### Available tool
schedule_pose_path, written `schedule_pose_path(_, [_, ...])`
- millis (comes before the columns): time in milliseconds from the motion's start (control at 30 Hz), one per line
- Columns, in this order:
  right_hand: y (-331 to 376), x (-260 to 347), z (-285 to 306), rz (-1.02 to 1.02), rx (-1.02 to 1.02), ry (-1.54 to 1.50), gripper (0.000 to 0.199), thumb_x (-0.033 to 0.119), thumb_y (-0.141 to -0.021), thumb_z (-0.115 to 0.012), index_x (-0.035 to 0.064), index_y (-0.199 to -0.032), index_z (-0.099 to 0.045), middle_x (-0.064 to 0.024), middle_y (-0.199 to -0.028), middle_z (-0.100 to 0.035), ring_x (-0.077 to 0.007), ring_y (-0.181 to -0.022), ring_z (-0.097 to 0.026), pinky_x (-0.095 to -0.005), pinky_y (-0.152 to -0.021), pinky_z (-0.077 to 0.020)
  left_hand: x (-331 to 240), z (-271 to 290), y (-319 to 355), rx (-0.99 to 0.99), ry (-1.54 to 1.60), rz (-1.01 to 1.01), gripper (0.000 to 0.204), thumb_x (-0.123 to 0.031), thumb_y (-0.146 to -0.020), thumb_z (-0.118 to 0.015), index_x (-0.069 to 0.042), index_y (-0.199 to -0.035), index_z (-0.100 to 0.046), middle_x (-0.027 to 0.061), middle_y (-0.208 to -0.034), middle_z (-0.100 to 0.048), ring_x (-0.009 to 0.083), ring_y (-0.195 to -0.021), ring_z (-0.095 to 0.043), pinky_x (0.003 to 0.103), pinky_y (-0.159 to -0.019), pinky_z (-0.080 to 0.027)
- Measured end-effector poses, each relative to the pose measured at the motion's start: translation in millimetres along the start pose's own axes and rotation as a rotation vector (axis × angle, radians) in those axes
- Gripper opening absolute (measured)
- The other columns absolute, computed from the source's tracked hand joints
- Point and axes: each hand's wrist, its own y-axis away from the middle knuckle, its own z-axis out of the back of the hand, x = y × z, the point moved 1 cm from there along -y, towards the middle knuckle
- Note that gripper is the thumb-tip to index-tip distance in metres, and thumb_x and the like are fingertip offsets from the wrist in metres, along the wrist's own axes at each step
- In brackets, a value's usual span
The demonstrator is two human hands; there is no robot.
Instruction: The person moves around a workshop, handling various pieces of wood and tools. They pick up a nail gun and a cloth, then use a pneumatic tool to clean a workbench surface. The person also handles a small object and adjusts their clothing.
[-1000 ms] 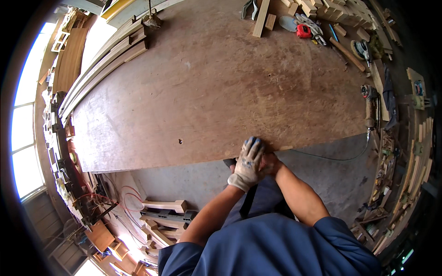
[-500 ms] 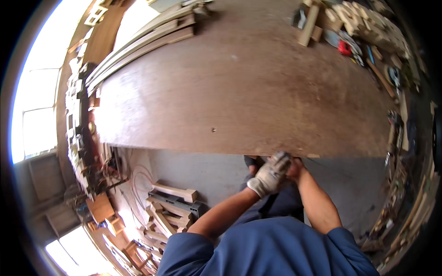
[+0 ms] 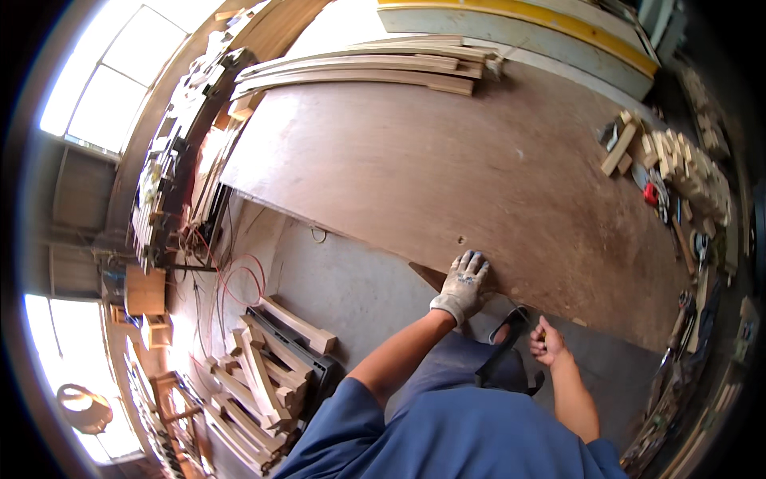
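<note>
So we've got our left hand, in a whitish knit glove with bluish fingertips point(image 3: 463, 286), lying flat with its fingers spread and gripping nothing, on the near edge of a big brown wooden tabletop point(image 3: 383, 168). Our bare right hand point(image 3: 547, 343) is off that edge, fingers curled; we can't tell if there's anything in them. The tabletop lies ahead of both hands, long axis slanting from upper left to lower right, left hand nearer. Just left of the glove, one dark brown pointed wooden piece point(image 3: 427, 275) pokes past the edge; can't tell if we're touching it. Counts: one tabletop, one small hole point(image 3: 461, 239) in it, one red tape measure point(image 3: 650, 192), at least three long pale wooden slats point(image 3: 399, 76).
</note>
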Motion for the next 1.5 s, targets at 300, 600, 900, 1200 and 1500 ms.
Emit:
schedule_pose_path(300, [44.1,-54.3,-3.5,0.02,-0.163,0.102,0.047,0.051,-0.099,-0.062,0.0183,-0.07,-0.045,-0.0011,-0.062,-0.045,-0.0128,-0.045,-0.037,-0.0267,-0.04,-0.0254,62.0,-9.1,104.9,-0.059,0.045,0.057,0.068,-0.04,-0.083,-0.073,-0.004,-0.139,-0.057,0.0218,-0.149,-0.048,0.0402,-0.142,-0.041,0.048,-0.12,-0.032])
schedule_pose_path(600, [53.3,-57.9,33.5,-0.025,-0.334,0.34,0.048,0.048,-0.095,-0.069,0.0154,-0.07,-0.045,-0.0048,-0.062,-0.048,-0.0131,-0.045,-0.037,-0.0252,-0.04,-0.0258,121.2,-111.1,384.2,0.403,0.413,1.139,0.049,-0.047,-0.092,-0.055,-0.007,-0.111,-0.075,0.0197,-0.115,-0.072,0.0392,-0.114,-0.065,0.047,-0.101,-0.049])
schedule_pose_path(900, [48.6,-93.0,61.0,-0.042,-0.351,0.411,0.048,0.048,-0.094,-0.07,0.0145,-0.069,-0.047,-0.0064,-0.063,-0.053,-0.0128,-0.044,-0.039,-0.0253,-0.039,-0.0286,-3.2,-174.5,510.8,0.391,0.576,1.439,0.05,-0.049,-0.091,-0.063,-0.011,-0.121,-0.073,0.0207,-0.124,-0.069,0.0391,-0.122,-0.062,0.044,-0.104,-0.049])
schedule_pose_path(1200, [61.4,-123.3,64.3,-0.042,-0.524,0.586,0.045,0.049,-0.093,-0.07,0.0146,-0.073,-0.051,-0.005,-0.064,-0.055,-0.0132,-0.045,-0.046,-0.026,-0.038,-0.0308,23.0,-201.8,528.0,0.455,0.538,1.196,0.044,-0.043,-0.094,-0.059,-0.01,-0.119,-0.073,0.0203,-0.118,-0.071,0.0378,-0.113,-0.068,0.044,-0.096,-0.052])
schedule_pose_path(1500, [37.1,-147.5,-25.1,0.156,-0.513,0.576,0.04,0.042,-0.092,-0.075,0.0157,-0.07,-0.054,-0.0006,-0.063,-0.054,-0.0159,-0.054,-0.057,-0.0315,-0.043,-0.0431,113.0,-179.5,538.7,-0.154,0.953,1.307,0.03,-0.024,-0.096,-0.068,-0.003,-0.117,-0.074,-0.0002,-0.081,-0.066,0.0106,-0.068,-0.057,0.026,-0.064,-0.048])
